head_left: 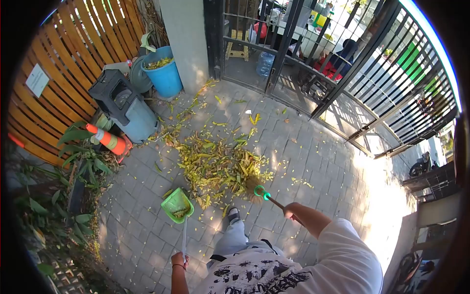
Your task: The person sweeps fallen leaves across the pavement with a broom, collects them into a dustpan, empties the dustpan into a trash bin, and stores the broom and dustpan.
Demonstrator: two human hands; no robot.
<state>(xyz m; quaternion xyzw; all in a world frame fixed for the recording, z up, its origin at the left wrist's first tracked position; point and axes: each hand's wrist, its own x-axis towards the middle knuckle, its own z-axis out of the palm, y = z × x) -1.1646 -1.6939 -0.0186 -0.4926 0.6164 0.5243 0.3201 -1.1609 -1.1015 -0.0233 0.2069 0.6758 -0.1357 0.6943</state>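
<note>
My right hand (292,211) is closed around the dark handle of a broom (255,187) with a green collar. The bristles touch the right edge of a spread pile of yellow and brown leaves (215,161) on the paving. In my left hand (179,259) is the pale handle of a green dustpan (176,202), its fingers wrapped round it. The pan lies at the pile's lower left and holds a few bits of leaf.
A blue bin (164,78) with leaves in it and a grey bin (129,110) stand by the slatted wooden fence (54,88). An orange traffic cone (110,139) leans beside plants (83,161). Ahead is a black barred gate (293,63), with a person (345,51) beyond it.
</note>
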